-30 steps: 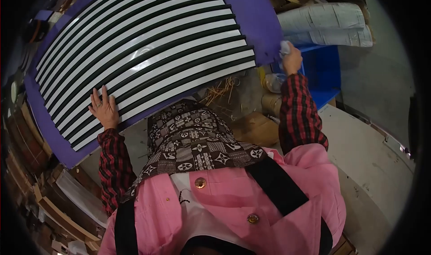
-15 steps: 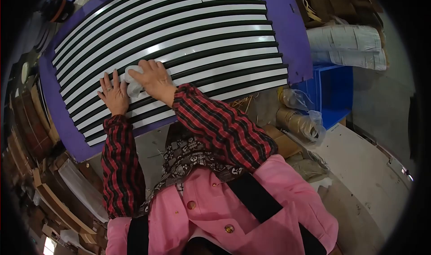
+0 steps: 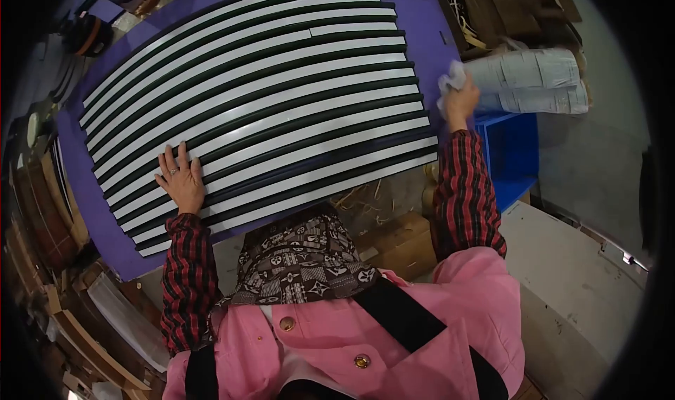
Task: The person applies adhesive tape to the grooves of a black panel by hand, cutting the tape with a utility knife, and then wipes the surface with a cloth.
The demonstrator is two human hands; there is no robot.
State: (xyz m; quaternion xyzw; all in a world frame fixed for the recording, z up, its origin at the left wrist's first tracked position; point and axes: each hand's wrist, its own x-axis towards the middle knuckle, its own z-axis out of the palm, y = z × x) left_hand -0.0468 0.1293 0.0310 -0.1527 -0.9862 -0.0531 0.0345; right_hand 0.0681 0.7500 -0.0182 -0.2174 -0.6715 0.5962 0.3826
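I see one purple counter (image 3: pixel 84 189) on the left and in the middle. Long strips (image 3: pixel 267 83) lie on it, white ones and dark ones in turn. They lie side by side and all bend the same way. I count more than ten white ones, but they are packed too close for me to be sure. One white strip near the top looks like two pieces set end to end.

My left grip (image 3: pixel 181 180) lies flat on the strips near their left ends. Its fingers are spread wide and it holds nothing.

Further right, just past the right ends of the strips, is my right grip (image 3: pixel 460 103). It is by the right edge of the counter. It is squeezed around one crumpled white rag (image 3: pixel 452 78), which sticks out above the fingers. I cannot tell if the rag touches the counter.

Just right of the rag lie two big rolls (image 3: pixel 541 66) wrapped in pale paper, one beside the other. Below them sits one blue bin (image 3: pixel 517 147).
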